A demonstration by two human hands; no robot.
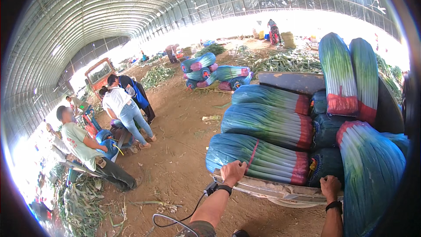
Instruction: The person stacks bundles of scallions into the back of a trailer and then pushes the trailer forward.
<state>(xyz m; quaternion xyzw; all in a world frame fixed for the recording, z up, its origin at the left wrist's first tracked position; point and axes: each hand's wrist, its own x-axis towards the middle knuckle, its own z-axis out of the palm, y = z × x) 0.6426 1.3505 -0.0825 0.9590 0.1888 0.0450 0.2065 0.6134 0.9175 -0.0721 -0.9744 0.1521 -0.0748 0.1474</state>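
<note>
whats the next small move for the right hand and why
Perhaps set the right hand against the big wrapped green-onion bundle to its right and nudge it inward: its blue end seems to hang past the near edge of the cargo bed, and the hand is already close beside it.

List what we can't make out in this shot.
Head view, all:
Left hand: fingertips, hidden behind its own knuckles.
Right hand: palm, hidden by its back.
Nearest bundle at right: leaf end, cut off by lower edge.
Topmost person: hands, too small.
</note>
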